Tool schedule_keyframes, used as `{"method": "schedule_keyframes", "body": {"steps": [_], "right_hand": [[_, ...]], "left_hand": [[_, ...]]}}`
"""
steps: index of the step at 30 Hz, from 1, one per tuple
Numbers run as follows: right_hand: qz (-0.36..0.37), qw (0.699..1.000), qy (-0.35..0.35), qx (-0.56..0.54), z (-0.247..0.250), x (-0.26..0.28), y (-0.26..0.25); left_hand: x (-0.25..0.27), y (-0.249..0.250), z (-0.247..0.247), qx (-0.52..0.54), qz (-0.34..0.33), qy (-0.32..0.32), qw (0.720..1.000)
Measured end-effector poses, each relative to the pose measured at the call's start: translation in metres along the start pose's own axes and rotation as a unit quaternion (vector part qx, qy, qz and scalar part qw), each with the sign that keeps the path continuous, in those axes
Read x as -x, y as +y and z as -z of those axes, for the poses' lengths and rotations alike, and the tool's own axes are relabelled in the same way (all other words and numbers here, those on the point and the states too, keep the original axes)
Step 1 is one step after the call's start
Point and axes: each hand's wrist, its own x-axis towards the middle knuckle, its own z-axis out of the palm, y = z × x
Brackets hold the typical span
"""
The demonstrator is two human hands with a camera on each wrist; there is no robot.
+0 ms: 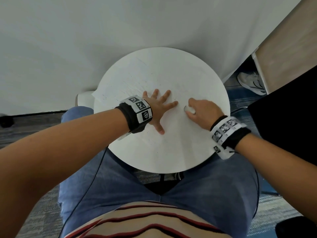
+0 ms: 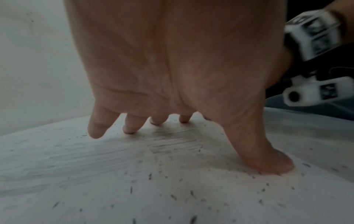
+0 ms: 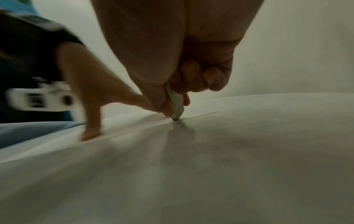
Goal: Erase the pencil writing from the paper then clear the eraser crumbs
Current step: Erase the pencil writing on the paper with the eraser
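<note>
Paper (image 1: 171,134) covers the round table (image 1: 221,93) to its near edge. Head view: left hand (image 1: 158,109), fingers spread flat, pins it. Left wrist view: smudged pencil traces and dark crumbs (image 2: 172,195). Right wrist view: right hand (image 3: 172,63) pinches the eraser (image 3: 176,106) — tip down, rubbing.

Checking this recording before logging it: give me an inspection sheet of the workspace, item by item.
Surface: round white table, paper on top.
Job's things: white paper sheet with faint pencil smudges; small white eraser tip down on the surface; dark eraser crumbs scattered.
Clutter: nothing seen.
Grips: left hand spread flat, pressing the paper; right hand pinching the eraser.
Cables: thin black cable over the lap.
Surroundings: white wall, white sneaker on blue carpet.
</note>
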Motion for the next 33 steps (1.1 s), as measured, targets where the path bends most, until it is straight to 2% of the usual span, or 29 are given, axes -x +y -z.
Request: {"method": "schedule_keyframes", "body": {"steps": [3, 4, 6, 8, 10, 13, 15, 16, 18, 20, 22, 24, 26, 28, 30, 31, 33], "right_hand": [[0.096, 0.992, -0.071, 0.042, -0.013, 0.017, -0.034], [0.107, 0.990, -0.089, 0.037, -0.015, 0.019, -0.036], [0.065, 0.995, -0.080, 0.005, -0.008, 0.011, -0.024], [-0.004, 1.000, -0.016, -0.003, -0.002, 0.000, -0.006], [-0.003, 1.000, -0.001, 0.031, -0.005, 0.003, -0.011], [0.101, 0.989, -0.101, 0.030, -0.018, 0.021, -0.046], [0.096, 0.987, -0.130, -0.010, -0.014, 0.015, -0.042], [0.068, 0.990, -0.116, -0.041, -0.010, 0.005, -0.030], [-0.010, 0.996, -0.035, -0.079, 0.003, -0.015, -0.003], [-0.037, 0.998, 0.012, -0.048, 0.003, -0.018, 0.003], [0.017, 1.000, -0.007, -0.006, -0.011, -0.006, -0.020], [0.076, 0.994, -0.074, -0.015, -0.020, 0.008, -0.041], [0.064, 0.992, -0.092, -0.050, -0.016, 0.004, -0.032], [-0.003, 0.997, -0.043, -0.068, -0.003, -0.011, -0.009], [-0.045, 0.998, 0.014, -0.033, 0.002, -0.015, -0.001], [-0.034, 0.999, 0.017, -0.007, -0.001, -0.013, -0.008], [0.035, 0.998, -0.033, 0.029, -0.013, -0.002, -0.035]], "left_hand": [[-0.001, 0.000, -0.002, -0.008, -0.002, 0.002, 1.000], [0.000, 0.000, -0.002, -0.011, -0.002, 0.001, 1.000], [0.000, 0.000, -0.002, -0.009, -0.001, -0.002, 1.000], [0.000, 0.000, -0.001, -0.001, -0.001, -0.002, 1.000], [-0.001, -0.001, -0.001, -0.001, -0.001, -0.002, 1.000], [-0.002, 0.001, -0.002, -0.014, -0.002, -0.001, 1.000], [-0.001, 0.001, -0.002, -0.018, -0.002, 0.000, 1.000], [0.000, 0.001, -0.002, -0.014, -0.001, 0.001, 1.000], [0.000, 0.000, -0.001, -0.003, 0.000, -0.001, 1.000], [0.000, -0.001, -0.001, -0.002, 0.002, -0.003, 1.000], [-0.001, 0.000, -0.002, -0.004, -0.001, -0.001, 1.000], [-0.002, 0.000, -0.003, -0.008, -0.003, 0.007, 1.000], [-0.001, 0.000, -0.004, -0.012, -0.003, 0.008, 1.000], [-0.001, -0.001, -0.003, -0.004, -0.001, 0.004, 1.000], [-0.002, 0.000, -0.002, -0.003, -0.001, 0.003, 1.000], [-0.003, 0.000, -0.002, -0.005, -0.002, 0.005, 1.000], [-0.003, 0.000, -0.003, -0.010, -0.002, 0.007, 1.000]]}}
